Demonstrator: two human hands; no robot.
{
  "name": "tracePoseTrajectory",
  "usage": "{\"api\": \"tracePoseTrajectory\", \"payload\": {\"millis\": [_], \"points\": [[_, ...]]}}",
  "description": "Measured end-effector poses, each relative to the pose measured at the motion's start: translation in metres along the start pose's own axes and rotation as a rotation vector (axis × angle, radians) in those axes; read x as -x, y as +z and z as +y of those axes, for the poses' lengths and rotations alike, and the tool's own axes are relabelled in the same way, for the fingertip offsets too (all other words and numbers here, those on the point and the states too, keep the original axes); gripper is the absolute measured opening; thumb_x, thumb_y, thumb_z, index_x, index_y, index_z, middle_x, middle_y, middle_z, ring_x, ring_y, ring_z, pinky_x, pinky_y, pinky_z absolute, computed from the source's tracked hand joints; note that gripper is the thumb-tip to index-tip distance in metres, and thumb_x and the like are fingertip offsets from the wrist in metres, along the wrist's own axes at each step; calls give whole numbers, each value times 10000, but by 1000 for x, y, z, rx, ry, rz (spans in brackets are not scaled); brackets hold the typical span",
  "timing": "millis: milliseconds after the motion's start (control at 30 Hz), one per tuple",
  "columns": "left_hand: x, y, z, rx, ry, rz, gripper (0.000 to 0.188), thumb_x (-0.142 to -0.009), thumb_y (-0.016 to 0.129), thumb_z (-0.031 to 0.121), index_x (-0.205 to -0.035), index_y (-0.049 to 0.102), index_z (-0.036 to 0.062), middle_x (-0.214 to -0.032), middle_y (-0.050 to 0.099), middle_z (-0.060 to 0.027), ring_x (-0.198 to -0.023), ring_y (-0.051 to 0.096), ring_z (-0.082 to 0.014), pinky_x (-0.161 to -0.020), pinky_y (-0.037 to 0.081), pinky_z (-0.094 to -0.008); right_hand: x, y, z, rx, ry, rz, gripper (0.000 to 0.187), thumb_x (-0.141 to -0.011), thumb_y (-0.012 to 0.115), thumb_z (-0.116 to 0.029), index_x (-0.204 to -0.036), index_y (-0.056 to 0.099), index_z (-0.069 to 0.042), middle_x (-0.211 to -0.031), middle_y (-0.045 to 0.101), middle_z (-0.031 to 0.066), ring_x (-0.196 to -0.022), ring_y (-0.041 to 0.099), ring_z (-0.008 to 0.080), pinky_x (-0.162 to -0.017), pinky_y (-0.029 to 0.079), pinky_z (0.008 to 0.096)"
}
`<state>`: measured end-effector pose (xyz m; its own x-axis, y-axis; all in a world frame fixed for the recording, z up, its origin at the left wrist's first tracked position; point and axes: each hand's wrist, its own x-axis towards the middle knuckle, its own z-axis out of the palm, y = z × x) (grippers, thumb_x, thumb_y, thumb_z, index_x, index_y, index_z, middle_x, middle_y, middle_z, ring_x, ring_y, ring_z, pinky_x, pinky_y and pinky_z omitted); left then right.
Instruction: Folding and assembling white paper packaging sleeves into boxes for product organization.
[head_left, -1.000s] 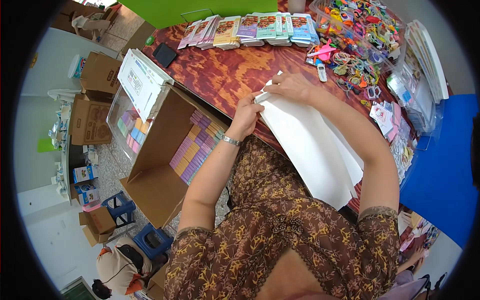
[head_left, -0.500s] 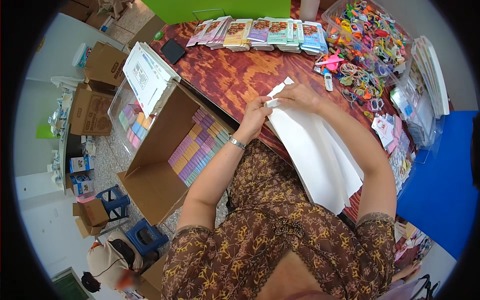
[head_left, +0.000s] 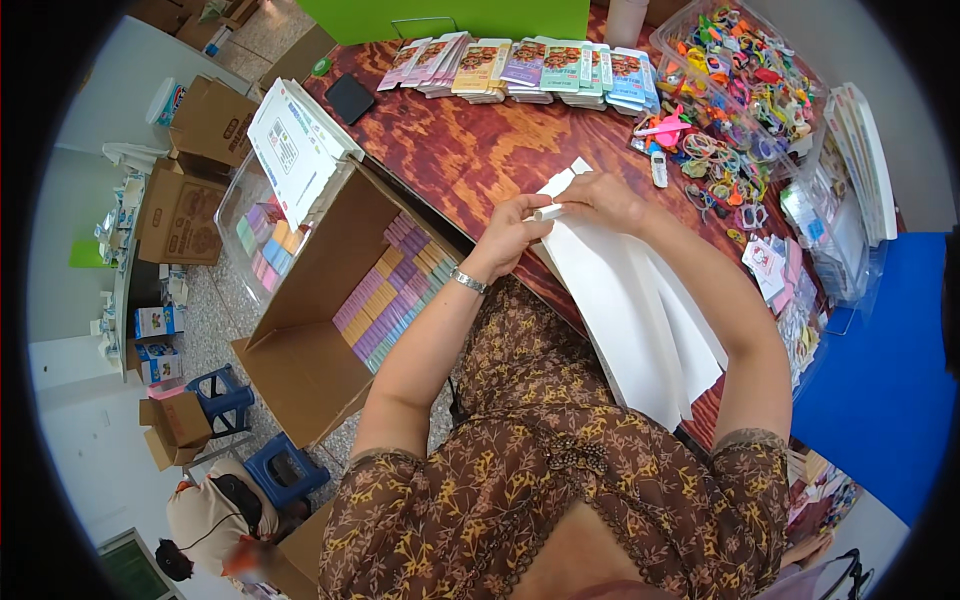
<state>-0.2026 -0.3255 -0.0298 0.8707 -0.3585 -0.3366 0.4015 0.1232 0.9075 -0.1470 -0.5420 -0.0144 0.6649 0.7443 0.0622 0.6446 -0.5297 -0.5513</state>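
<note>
A large white sheet of paper or thin card [head_left: 625,310], folded into layers, lies across the table edge and hangs toward my lap. At its far end, my left hand [head_left: 512,236] pinches the edge between thumb and fingers. My right hand [head_left: 600,200] grips the same end just to the right, fingers bent over it. Between the two sets of fingertips the edge looks folded or rolled into a narrow strip. Part of that fold is hidden under my right fingers. The hands nearly touch each other.
Fanned small colourful packets [head_left: 540,72] line the table's [head_left: 450,140] far side, with a black phone [head_left: 350,99] left of them. A clear bin of trinkets [head_left: 740,75] stands far right. Left, a cardboard box [head_left: 300,290] holds stacked pastel packs. A person [head_left: 215,515] is at lower left.
My fingers have shifted slightly at the sheet's far end, and the small folded strip between them shows more clearly. The sheet itself stays in nearly the same place.
</note>
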Motion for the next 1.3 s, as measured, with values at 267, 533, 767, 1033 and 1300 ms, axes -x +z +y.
{"api": "tracePoseTrajectory", "payload": {"millis": [267, 533, 767, 1033, 1300], "points": [[7, 17, -16, 492, 40, -5, 357, -1005, 549, 231, -1284, 504, 13, -1173, 610, -62, -1034, 607, -158, -934, 500, -315, 5, 11, 4, -107, 66, 205, 216, -922, 600, -214, -1042, 715, -76, -982, 692, 119, -949, 653, 293, -888, 495, 399], [6, 18, -24, 573, 12, 6, 285, -1002, 557, 225, -1237, 521, 67, -1113, 616, -61, -979, 622, -150, -866, 548, -357, 6, 4, 5, -177, -30, 153, 201, -908, 641, -156, -1072, 707, -60, -928, 685, 112, -880, 665, 274, -790, 517, 372], [5, 18, -12, 538, -8, 36, 258, -991, 571, 197, -1212, 523, 75, -1069, 617, -47, -928, 637, -149, -839, 567, -359, 10, -2, -1, 60, -95, 190, 407, -869, 679, -184, -1263, 601, -119, -1040, 654, 141, -952, 644, 317, -826, 517, 404], [-1, 14, -19, 541, 9, 59, 273, -1001, 548, 197, -1237, 502, 68, -1099, 606, -44, -957, 629, -148, -851, 555, -337, 3, 19, 8, 134, 200, 95, 432, -898, 620, -283, -1317, 530, -231, -1226, 610, 107, -1229, 534, 305, -1004, 417, 583], [-5, 10, -19, 423, 61, 90, 262, -987, 575, 175, -1194, 515, 26, -1107, 628, -76, -978, 641, -168, -854, 555, -363, -12, -1, 16, -148, 141, -5, 256, -946, 548, -153, -1179, 618, -71, -1044, 684, 172, -982, 662, 347, -858, 519, 422]]}}
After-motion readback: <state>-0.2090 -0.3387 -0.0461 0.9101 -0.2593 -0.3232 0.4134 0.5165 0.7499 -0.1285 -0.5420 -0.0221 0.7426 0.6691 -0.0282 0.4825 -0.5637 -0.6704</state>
